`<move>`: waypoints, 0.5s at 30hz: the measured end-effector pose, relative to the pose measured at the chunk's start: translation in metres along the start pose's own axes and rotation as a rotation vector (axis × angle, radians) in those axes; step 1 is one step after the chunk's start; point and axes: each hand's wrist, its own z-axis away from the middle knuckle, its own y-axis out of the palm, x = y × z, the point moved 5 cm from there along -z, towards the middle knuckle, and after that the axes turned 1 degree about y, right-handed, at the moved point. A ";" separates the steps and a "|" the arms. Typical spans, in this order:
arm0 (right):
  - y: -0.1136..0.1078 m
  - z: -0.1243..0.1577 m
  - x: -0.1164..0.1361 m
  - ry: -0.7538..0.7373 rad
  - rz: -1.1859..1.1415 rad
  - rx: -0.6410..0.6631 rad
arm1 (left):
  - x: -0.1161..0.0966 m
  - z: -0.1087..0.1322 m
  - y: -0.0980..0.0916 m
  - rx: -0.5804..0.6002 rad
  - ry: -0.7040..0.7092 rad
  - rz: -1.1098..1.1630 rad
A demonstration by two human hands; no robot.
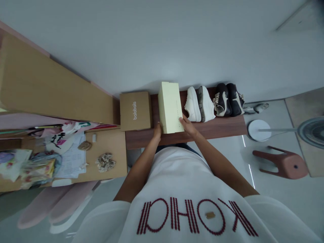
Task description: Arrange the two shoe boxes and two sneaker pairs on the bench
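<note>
A pale yellow shoebox (172, 104) is over the brown wooden shelf (222, 126), gripped from both sides. My left hand (157, 131) presses its near left side; the fingertips are partly hidden. On the right, my right hand (187, 124) holds the near right edge, thumb on the top face. Whether the box rests on the shelf or is slightly raised I cannot tell. Just left of it sits a brown "balabala" box (135, 110). To its right stand a pair of white sneakers (199, 104) and a pair of black and cream sneakers (228, 100).
A wall runs behind the shelf. At left, a desk (113, 141) carries papers (72, 158), scrunchies (105, 162) and plastic bags, beside a tall tan panel (55, 81). To the right are a standing fan (312, 132) and a pink stool (291, 164).
</note>
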 end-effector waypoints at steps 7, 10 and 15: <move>-0.040 0.003 -0.001 -0.076 0.029 -0.200 | 0.014 0.004 0.016 0.223 -0.131 0.212; -0.050 0.001 -0.006 -0.074 0.075 -0.259 | 0.011 0.018 0.010 0.307 -0.093 0.333; -0.051 -0.006 -0.011 -0.018 0.094 -0.226 | -0.003 0.046 -0.003 0.312 0.035 0.360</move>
